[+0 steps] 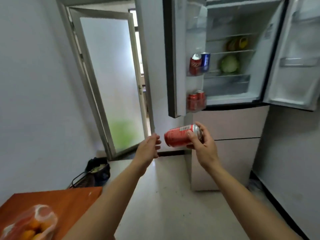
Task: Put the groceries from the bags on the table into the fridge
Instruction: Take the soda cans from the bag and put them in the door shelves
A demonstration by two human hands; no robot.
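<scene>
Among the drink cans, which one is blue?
The blue metal can in the upper door bin, beside a red can; every other can is red.

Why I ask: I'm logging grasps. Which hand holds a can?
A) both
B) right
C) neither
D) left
B: the right hand grips the red can near its top end, while the left hand is open just beside it, not touching.

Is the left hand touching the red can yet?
Apart. The head view shows a thin strip of background between the left hand and the red can, which the right hand grips.
</scene>
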